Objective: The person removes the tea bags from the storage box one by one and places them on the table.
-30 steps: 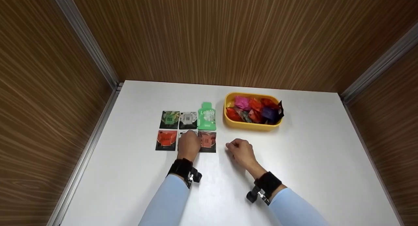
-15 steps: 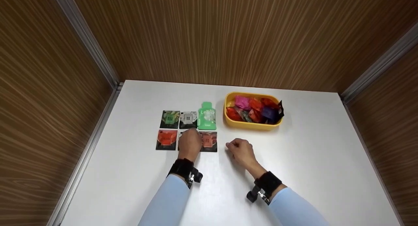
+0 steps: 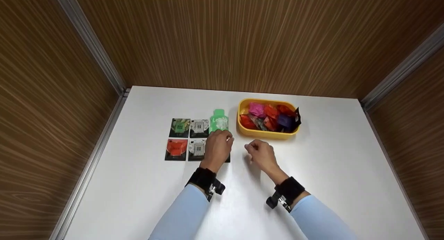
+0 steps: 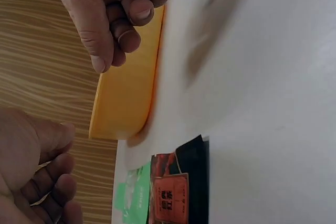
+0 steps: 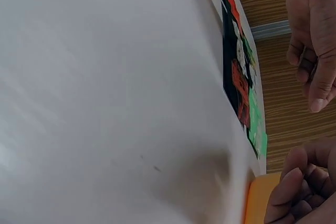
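Note:
My left hand (image 3: 218, 148) hovers over the lower right sachet, which has a red label (image 4: 171, 198), and covers most of it in the head view. Its fingers are loosely bent and hold nothing. Just above that hand lies a green flat pouch (image 3: 219, 122). To the left are a green-labelled sachet (image 3: 180, 127), two white-labelled black sachets (image 3: 199, 128) and an orange-red sachet (image 3: 177, 149), all flat in two rows. My right hand (image 3: 262, 155) hangs above the white table, right of the sachets, with loosely curled fingers and nothing in them.
A yellow tub (image 3: 269, 134) stands behind the right hand, filled with several crumpled pink, red and purple packets (image 3: 271, 111). One black packet (image 3: 298, 117) sticks up past its right rim. Wood-grain panels (image 3: 222, 42) enclose the white table (image 3: 312, 170) at the back and sides.
My left hand has moved right, off the lower middle sachet, uncovering it, and now sits over the lower right one. My right hand has shifted slightly right and up, its fingers loosening.

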{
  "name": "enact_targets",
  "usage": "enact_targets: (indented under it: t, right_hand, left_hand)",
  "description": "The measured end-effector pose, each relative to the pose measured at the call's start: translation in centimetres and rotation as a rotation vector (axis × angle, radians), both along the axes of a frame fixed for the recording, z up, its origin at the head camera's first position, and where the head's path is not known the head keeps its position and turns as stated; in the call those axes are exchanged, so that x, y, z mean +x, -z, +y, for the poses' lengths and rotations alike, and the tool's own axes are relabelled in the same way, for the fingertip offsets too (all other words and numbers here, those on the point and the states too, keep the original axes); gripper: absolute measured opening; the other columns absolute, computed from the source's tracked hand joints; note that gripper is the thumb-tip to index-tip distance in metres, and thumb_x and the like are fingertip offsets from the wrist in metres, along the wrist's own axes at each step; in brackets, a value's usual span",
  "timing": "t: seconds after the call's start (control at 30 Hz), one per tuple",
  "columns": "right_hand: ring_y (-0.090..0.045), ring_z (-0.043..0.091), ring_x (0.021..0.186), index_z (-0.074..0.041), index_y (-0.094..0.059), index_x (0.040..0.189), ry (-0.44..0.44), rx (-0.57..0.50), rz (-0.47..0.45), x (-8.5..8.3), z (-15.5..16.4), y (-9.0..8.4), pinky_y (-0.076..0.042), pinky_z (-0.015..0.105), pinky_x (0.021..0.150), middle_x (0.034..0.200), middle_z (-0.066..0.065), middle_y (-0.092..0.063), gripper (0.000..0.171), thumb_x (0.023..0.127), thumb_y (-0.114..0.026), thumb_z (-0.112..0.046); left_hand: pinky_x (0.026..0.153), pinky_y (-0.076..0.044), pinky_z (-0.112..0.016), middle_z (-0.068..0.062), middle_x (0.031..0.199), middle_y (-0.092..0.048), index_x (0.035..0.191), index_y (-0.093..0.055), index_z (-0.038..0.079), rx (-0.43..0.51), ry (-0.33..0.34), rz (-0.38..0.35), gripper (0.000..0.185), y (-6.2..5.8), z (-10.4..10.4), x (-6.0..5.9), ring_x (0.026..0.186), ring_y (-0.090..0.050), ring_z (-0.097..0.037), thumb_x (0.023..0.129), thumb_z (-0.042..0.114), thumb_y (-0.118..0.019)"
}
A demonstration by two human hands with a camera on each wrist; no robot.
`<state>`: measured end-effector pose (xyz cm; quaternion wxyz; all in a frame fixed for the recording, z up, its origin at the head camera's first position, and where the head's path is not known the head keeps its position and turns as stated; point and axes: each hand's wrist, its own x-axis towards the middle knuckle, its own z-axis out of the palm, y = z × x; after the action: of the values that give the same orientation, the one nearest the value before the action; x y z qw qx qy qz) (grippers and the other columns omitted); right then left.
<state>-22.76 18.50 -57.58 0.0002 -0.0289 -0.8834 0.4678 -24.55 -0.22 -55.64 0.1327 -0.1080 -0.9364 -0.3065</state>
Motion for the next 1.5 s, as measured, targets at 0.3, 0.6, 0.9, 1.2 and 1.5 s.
enact_targets:
  t: [0.3,0.6,0.9,1.2,1.5]
  right_hand:
    - [-0.064,0.011,0.056,-0.008,-0.076,0.1,-0.016,0.076,0.024,-2.0,2.3,-2.0,-0.05,0.027,0.056,0.085,0.019,-0.075,0.019,0.101,-0.068,-0.025]
    - [-0.069,0.02,0.069,-0.005,-0.076,0.106,0.009,0.197,0.105,-4.1,6.2,-3.0,-0.053,0.033,0.064,0.089,0.012,-0.076,0.021,0.102,-0.066,-0.024]
    - [-0.068,0.044,0.095,0.001,-0.071,0.108,0.143,0.39,0.199,-7.1,9.5,-3.9,-0.052,0.058,0.084,0.102,0.023,-0.071,0.021,0.101,-0.064,-0.018]
    - [-0.063,0.059,0.091,0.008,-0.052,0.135,0.21,0.547,0.163,-9.0,10.8,-4.0,-0.053,0.068,0.081,0.131,0.035,-0.05,0.044,0.101,-0.063,-0.018]
    - [-0.064,0.057,0.096,0.01,-0.061,0.119,0.155,0.61,0.179,-9.7,11.5,-3.1,-0.053,0.069,0.081,0.117,0.032,-0.057,0.029,0.103,-0.061,-0.015]
  left_hand:
    - [0.085,-0.052,-0.04,-0.004,0.096,-0.072,0.106,-0.078,0.013,-0.041,0.037,0.034,0.011,-2.3,2.2,-1.5,0.094,-0.065,-0.026,0.097,0.019,-0.074]
    - [0.083,-0.051,-0.04,-0.004,0.101,-0.074,0.107,-0.078,0.016,-0.084,0.064,0.043,0.013,-2.4,4.1,-2.2,0.096,-0.064,-0.026,0.095,0.022,-0.076]
    - [0.086,-0.051,-0.04,-0.004,0.107,-0.073,0.112,-0.077,0.016,-0.15,0.096,-0.013,0.016,-1.2,5.2,-2.5,0.101,-0.062,-0.027,0.097,0.019,-0.071]
    - [0.087,-0.051,-0.038,-0.004,0.107,-0.073,0.114,-0.078,0.016,-0.212,0.115,0.006,0.018,-0.4,5.3,-3.0,0.1,-0.063,-0.027,0.098,0.017,-0.07]
    - [0.091,-0.051,-0.035,-0.005,0.113,-0.074,0.119,-0.077,0.015,-0.211,0.148,-0.05,0.023,-0.2,5.1,-3.3,0.105,-0.064,-0.027,0.099,0.014,-0.066]
